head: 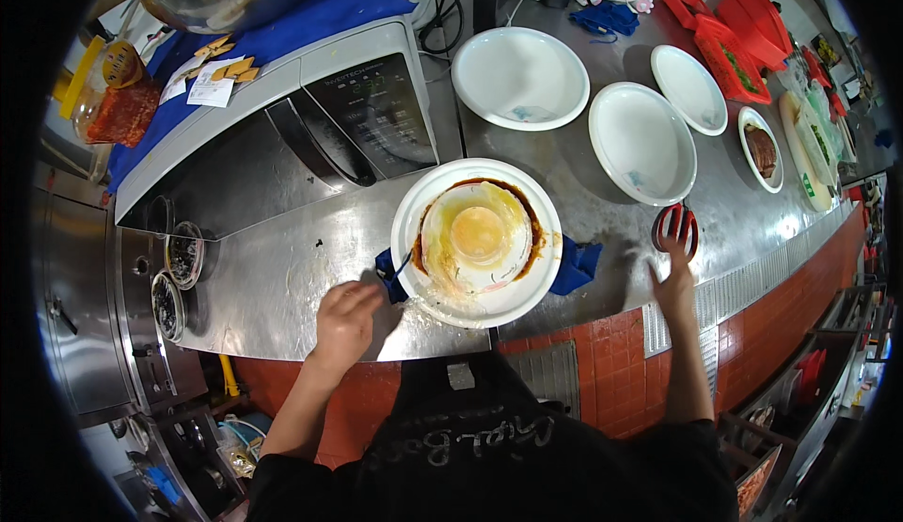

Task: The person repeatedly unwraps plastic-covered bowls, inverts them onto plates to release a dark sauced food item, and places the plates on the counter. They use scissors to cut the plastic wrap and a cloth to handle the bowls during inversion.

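Note:
A large white plate (480,308) rests on a blue cloth (578,265) near the counter's front edge. On it lies an upturned-looking bowl (518,236) with a yellowish round middle, clear film around it and brown sauce along its rim. My left hand (346,321) hovers left of the plate, fingers slightly bent and close together; whether it holds anything cannot be told. At the right, my right hand (675,271) reaches with its fingers over the red handles of scissors (691,229); a firm grip is not plain.
Behind the plate stand white bowls (522,74) (642,141) and a smaller white dish (688,88). A microwave oven (282,141) fills the back left. Farther right are red baskets (730,60) and a small dish of meat (760,149). Two round containers (168,307) (185,254) stand at the left.

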`<state>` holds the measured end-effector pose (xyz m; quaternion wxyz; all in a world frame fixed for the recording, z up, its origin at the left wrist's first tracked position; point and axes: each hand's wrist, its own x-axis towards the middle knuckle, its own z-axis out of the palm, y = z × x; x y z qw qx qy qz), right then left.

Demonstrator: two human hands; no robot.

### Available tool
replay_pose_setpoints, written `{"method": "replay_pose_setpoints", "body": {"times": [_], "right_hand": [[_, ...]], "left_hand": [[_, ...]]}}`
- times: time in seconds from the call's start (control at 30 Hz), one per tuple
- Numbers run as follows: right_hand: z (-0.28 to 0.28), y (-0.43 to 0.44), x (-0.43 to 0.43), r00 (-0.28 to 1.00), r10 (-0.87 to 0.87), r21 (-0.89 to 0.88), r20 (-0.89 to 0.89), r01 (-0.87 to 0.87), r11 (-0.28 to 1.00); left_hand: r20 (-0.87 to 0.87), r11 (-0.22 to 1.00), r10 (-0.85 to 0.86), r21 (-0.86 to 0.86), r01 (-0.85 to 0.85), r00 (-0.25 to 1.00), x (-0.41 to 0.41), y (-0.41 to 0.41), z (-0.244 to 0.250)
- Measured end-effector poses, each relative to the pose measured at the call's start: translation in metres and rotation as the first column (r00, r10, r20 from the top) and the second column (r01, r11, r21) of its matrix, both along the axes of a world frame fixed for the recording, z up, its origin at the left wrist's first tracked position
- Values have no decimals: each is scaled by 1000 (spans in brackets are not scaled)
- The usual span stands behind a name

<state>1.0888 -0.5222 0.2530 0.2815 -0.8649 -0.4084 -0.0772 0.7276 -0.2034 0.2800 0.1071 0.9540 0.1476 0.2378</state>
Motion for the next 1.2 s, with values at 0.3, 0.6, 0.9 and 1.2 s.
{"method": "replay_pose_setpoints", "body": {"times": [0.3,0.6,0.9,1.2], "right_hand": [[-25,-17,76,948,-315,-182,-47,302,936],[27,-50,62,620,-234,84,-749,439,895],[119,21,-66,958,265,-434,-107,-284,855],[128,82,-89,912,387,-718,-136,-360,596]], "left_hand": [[53,989,5,-147,3,999,107,-36,34],[-45,991,102,-83,-106,994,126,-44,29],[-70,989,60,-132,-69,996,127,-37,27],[20,998,12,-57,-10,1000,127,-30,22]]}}
